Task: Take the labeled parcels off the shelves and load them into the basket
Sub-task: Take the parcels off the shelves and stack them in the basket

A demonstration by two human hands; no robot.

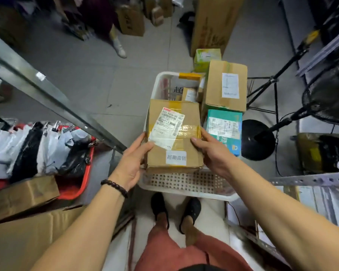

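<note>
Right now both hands are on a cardboard parcel [174,141]. The left hand [133,161] grips its left edge with the thumb laid across the top, and the right hand [213,153] clamps the right edge, thumb on the yellowed tape. Shipping label up, the parcel sits over the near end of the white basket [184,182] on the floor; whether it rests on anything inside, I cannot tell. Deeper in the basket lies a small labelled box [188,94]. Just beside the basket on the right are a large cardboard box [225,89] and, nearer, a teal carton [223,132]. Off left, a red tub [80,182] holds poly mailers [47,145].
</note>
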